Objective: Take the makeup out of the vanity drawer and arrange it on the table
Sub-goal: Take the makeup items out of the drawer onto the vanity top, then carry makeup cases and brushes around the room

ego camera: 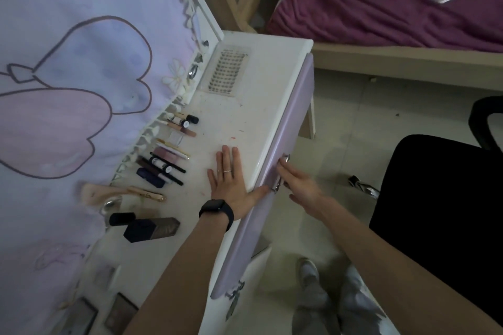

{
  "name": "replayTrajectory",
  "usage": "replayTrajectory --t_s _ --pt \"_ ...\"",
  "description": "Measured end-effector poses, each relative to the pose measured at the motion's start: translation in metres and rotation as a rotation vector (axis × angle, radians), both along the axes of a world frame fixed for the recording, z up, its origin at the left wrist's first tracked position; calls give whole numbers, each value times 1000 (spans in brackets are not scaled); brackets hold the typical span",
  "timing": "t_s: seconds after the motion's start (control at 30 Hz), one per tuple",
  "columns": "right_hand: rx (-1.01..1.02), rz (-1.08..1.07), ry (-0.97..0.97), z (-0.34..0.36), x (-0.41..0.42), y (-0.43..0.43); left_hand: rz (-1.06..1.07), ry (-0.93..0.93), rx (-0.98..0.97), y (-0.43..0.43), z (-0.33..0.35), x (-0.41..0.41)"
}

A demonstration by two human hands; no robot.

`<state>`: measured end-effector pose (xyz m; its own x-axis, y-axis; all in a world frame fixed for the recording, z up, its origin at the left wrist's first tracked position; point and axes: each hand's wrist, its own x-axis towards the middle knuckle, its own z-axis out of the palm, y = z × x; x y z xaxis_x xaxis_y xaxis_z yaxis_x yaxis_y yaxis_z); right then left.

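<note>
While flat on the table (245,117), the left hand (231,181) has an open grip; right hand (298,185) clasps the drawer handle (285,158).

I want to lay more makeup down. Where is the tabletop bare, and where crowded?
Bare: the white stretch between the lash tray and the left hand, out to the front edge; a narrower strip between pencils and hand. Crowded: along the cloth, from small tubes to dark bottle.
</note>
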<state>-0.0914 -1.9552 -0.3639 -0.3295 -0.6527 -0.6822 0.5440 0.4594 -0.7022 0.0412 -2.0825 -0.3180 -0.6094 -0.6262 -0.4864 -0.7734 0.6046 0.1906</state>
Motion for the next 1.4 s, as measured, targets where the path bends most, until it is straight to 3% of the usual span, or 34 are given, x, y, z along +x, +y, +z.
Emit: replayTrajectory --t_s 0.13,0.27,0.47,0.8,0.97,1.23,1.4 --pt "110 266 466 29 -10 45 46 -155 21 8 26 -18" --pt "178 381 810 91 -27 111 -75 -310 -134 32 66 -47" --pt "287 121 1048 207 -23 253 -439 -8 2 131 136 -97" --pt "562 -657 1305 350 66 473 -934 567 295 376 276 -155" --pt "738 -896 1354 390 108 571 -1196 773 367 506 338 -162" --pt "1031 -1154 1271 414 149 756 -1544 838 427 734 384 -180" --pt "1151 -1240 1256 423 139 885 -1599 917 422 866 400 -209"
